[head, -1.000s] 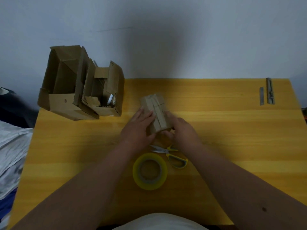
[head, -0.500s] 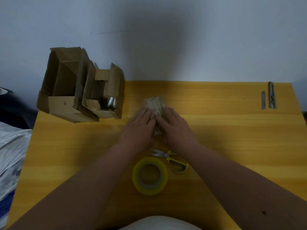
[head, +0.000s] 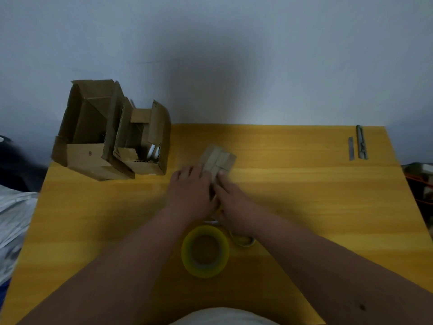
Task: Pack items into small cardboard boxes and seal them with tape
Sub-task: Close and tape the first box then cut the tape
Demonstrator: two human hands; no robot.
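both hands have slid forward along the small brown cardboard box (head: 219, 160) since a second ago, when they cupped its near end; now the left hand (head: 189, 191) lies flat over the near left of the lid with straight fingers, and the right hand (head: 230, 198) presses alongside it, a fingertip up on the lid's centre seam. the box itself has been nudged a little further up the yellow wooden table (head: 304, 195) and sits in the middle of it, well short of the far edge. to me that looks like tape being smoothed down along the seam, so the sealing of this box is likely near its end, though the whole frame is smeared with motion and i cannot make out any tape on the cardboard. neither hand clutches anything; both press open-palmed. the near half of the box is hidden under the hands. the yellow-handled scissors (head: 243, 241) are mostly covered by the right wrist, only a loop of handle showing beside the yellowish roll of clear packing tape (head: 205, 250). what lies inside the two open brown cartons (head: 110, 132) at the far left corner is too dim to tell.
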